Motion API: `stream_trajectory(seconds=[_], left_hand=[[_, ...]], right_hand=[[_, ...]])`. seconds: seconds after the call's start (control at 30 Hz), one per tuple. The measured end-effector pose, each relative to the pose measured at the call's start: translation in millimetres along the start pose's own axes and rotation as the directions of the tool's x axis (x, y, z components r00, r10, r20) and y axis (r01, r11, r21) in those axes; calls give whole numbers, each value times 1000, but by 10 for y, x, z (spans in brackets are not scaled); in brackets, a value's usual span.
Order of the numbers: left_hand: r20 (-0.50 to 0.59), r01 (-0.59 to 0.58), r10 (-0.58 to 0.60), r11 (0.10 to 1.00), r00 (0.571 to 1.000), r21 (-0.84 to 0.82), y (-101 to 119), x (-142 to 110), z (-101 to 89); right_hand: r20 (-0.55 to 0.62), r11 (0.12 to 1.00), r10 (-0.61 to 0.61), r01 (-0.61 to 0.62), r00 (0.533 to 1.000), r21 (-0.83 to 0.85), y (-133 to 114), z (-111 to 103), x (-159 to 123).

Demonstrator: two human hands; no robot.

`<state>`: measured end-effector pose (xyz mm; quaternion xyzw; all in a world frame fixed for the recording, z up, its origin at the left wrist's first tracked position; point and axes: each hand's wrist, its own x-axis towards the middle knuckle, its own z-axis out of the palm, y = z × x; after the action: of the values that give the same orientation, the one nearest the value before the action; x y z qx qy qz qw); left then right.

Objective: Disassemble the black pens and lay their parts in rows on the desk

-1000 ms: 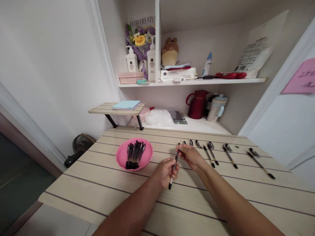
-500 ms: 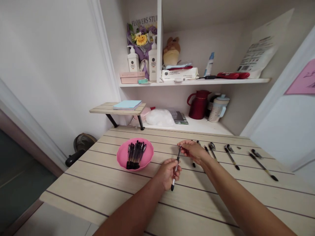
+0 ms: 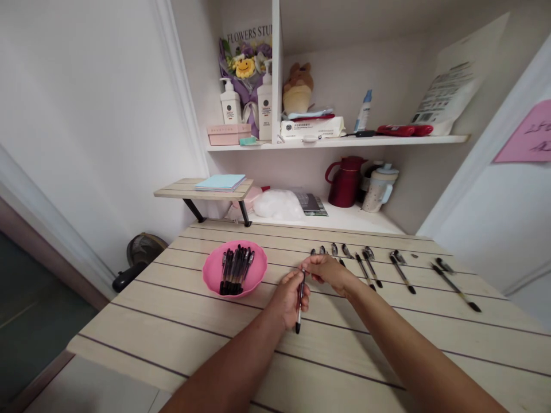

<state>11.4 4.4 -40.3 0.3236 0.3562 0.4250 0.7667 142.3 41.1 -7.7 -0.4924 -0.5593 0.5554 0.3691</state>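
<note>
My left hand (image 3: 289, 298) is closed around a clear-barrelled gel pen (image 3: 299, 312), its black end pointing down towards me. At the pen's upper end, the fingertips of my right hand (image 3: 325, 271) are pinched together. Whether they grip a refill or the barrel's end is hidden by the fingers. To the left stands a pink bowl (image 3: 210, 274) with a scalloped rim, where several black pens (image 3: 236, 269) lie side by side. Beyond and right of my right hand lie pen parts: several pen caps (image 3: 346, 250) and pen bodies, including one pen body (image 3: 456, 288) at the far right.
A slatted wooden table (image 3: 172, 321) carries everything. Behind the bowl stands a small raised shelf (image 3: 172, 190) with blue paper (image 3: 221, 182) on it. At the back are a red jug (image 3: 345, 182), a tumbler (image 3: 379, 189) and a white plastic bag (image 3: 279, 205).
My right hand has moved down and left towards my left hand. The thin dark length showing between them is now shorter. More caps have come into sight behind my right hand.
</note>
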Motion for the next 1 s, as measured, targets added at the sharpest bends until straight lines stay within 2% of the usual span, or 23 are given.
stream_trajectory(seconds=[0.13, 0.23, 0.47, 0.6, 0.7, 0.8, 1.0], left_hand=[[21, -18, 18, 1000, 1000, 4, 12, -4, 8], [10, -27, 27, 999, 1000, 19, 15, -9, 16], [8, -25, 25, 999, 1000, 29, 22, -14, 11], [-15, -19, 19, 1000, 1000, 18, 19, -7, 7], [-38, -11, 11, 1000, 999, 9, 17, -9, 12], [-6, 13, -13, 1000, 1000, -5, 22, -13, 6], [34, 45, -45, 999, 998, 5, 34, -4, -17]], right_hand=[[-34, 999, 26, -24, 999, 48, 30, 28, -25], [-86, 998, -3, 8, 996, 55, 66, 64, -31], [-69, 991, -12, 21, 998, 134, 56, 153, -68], [-53, 995, 4, 1, 999, 95, 51, 205, -103], [-107, 998, -21, 28, 994, 59, 74, 230, -114], [-147, 995, -61, 71, 987, 64, 94, 239, -123], [-93, 987, -72, 85, 993, 135, 54, 227, -178]])
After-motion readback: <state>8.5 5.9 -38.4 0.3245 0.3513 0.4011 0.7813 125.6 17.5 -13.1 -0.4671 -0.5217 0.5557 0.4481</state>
